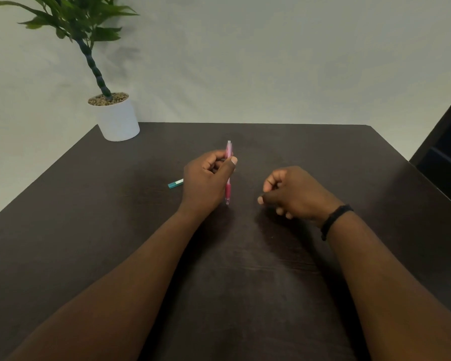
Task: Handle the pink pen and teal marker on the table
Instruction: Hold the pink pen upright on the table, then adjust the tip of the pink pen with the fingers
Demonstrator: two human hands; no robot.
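My left hand holds the pink pen between thumb and fingers, roughly upright over the middle of the dark table, tip pointing down toward me. The teal marker lies flat on the table just left of that hand, and the hand hides most of it. My right hand hovers to the right of the pen, fingers loosely curled with nothing in them. A black band sits on the right wrist.
A white pot with a green plant stands at the table's far left corner against a pale wall. A dark piece of furniture stands beyond the table's right edge.
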